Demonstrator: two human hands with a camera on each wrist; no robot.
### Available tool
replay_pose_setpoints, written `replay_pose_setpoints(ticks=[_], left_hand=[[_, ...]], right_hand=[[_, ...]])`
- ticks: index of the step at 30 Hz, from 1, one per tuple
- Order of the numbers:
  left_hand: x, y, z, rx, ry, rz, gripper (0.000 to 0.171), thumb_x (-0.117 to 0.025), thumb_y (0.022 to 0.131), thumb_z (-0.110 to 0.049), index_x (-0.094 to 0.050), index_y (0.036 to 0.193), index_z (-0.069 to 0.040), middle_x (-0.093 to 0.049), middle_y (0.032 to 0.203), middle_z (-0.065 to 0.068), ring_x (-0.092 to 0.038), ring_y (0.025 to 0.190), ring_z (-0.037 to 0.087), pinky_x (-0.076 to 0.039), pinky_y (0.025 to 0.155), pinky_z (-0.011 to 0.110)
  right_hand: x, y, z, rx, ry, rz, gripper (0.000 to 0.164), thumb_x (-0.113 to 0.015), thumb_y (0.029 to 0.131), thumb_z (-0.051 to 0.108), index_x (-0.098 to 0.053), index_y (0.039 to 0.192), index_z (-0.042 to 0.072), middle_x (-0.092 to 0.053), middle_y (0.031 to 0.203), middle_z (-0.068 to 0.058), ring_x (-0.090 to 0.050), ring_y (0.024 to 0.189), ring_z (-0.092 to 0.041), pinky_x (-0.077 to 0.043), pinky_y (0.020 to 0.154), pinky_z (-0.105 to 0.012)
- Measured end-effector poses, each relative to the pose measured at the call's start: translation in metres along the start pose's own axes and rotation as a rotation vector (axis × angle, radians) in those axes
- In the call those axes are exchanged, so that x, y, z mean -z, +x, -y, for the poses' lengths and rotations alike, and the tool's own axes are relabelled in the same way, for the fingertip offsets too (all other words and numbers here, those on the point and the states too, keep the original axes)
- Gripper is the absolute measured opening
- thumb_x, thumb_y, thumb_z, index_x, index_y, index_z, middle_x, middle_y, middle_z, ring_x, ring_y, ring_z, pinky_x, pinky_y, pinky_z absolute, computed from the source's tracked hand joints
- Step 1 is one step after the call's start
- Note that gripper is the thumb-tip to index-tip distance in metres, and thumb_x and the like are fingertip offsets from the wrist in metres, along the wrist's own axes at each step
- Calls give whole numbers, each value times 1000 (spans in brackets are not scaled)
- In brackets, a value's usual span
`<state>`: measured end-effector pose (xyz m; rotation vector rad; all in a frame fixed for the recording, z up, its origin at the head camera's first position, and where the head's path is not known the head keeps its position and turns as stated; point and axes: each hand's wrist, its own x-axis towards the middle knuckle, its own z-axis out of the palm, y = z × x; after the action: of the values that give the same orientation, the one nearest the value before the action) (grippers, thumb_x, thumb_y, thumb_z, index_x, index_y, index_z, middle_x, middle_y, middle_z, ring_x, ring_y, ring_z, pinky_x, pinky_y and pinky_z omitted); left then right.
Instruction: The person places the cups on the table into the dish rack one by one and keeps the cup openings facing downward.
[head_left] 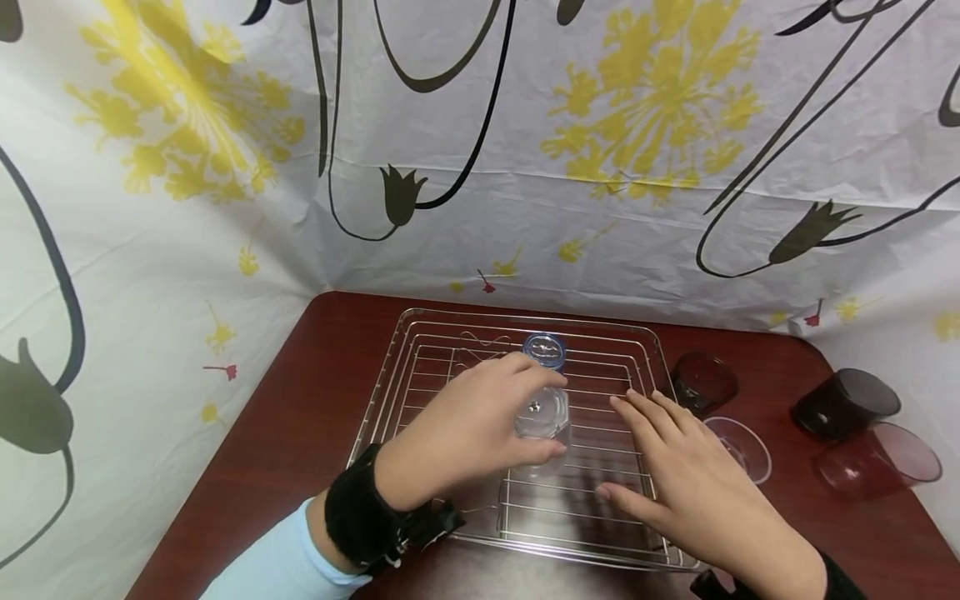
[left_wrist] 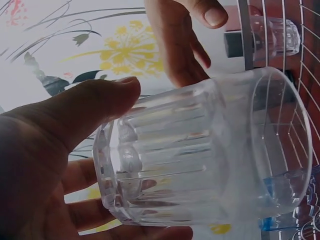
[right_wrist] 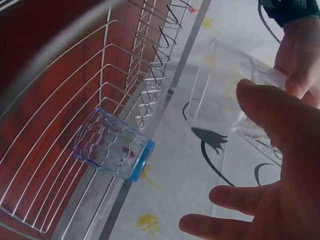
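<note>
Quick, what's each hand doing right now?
Left hand: fingers curled round the clear glass, holding it over the wire rack.
Right hand: open, fingers straight, holding nothing.

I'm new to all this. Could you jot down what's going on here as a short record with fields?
Setting: dark red table with floral cloth behind
Left hand: grips a clear ribbed glass over the wire rack
Right hand: open, fingers spread above the rack, holding nothing
In the rack: a blue glass, upside down
Right of the rack: two dark cups, a clear cup, a reddish cup
</note>
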<state>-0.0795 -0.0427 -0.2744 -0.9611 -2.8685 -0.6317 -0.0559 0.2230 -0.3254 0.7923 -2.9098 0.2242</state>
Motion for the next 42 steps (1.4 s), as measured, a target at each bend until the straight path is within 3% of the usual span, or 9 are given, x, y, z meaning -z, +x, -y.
replay_pose_setpoints(ticks=[7, 13, 18, 23, 42], left_hand=[[-10, 20, 4, 41, -4, 14, 77, -80, 81, -49, -51, 144, -16, -60, 137, 2, -60, 121, 17, -51, 100, 35], [-19, 36, 6, 28, 2, 20, 74, -79, 83, -50, -52, 143, -17, -61, 128, -1, -61, 108, 12, -53, 90, 29], [-25, 46, 0, 14, 9, 26, 73, -79, 82, -51, -53, 142, -18, -61, 126, -1, -62, 104, 11, -54, 85, 25], [-32, 60, -6, -10, 51, 27, 72, -79, 81, -51, -54, 141, -19, -62, 125, -2, -63, 106, 13, -54, 89, 29], [-58, 100, -7, 32, 76, 86, 70, -76, 84, -52, -52, 142, -20, -60, 130, 0, -62, 108, 13, -54, 87, 27]], right_hand=[[-3, -7, -5, -56, -15, 73, 99, -58, 82, 77, -34, 156, 16, -40, 155, -16, -34, 141, -48, -36, 102, -72], [-6, -12, -9, -78, -7, 80, 101, -52, 81, 82, -34, 156, 16, -40, 156, -17, -34, 141, -48, -36, 101, -73], [-6, -15, -11, -84, 0, 69, 100, -53, 81, 82, -33, 156, 17, -39, 156, -16, -33, 142, -48, -36, 100, -74], [-7, -18, -14, -87, -4, 42, 100, -58, 81, 79, -34, 156, 17, -36, 157, -17, -32, 142, -48, -35, 101, -73], [-10, -29, -23, -110, 1, 14, 99, -60, 81, 77, -37, 154, 14, -38, 156, -20, -33, 140, -51, -32, 104, -72]])
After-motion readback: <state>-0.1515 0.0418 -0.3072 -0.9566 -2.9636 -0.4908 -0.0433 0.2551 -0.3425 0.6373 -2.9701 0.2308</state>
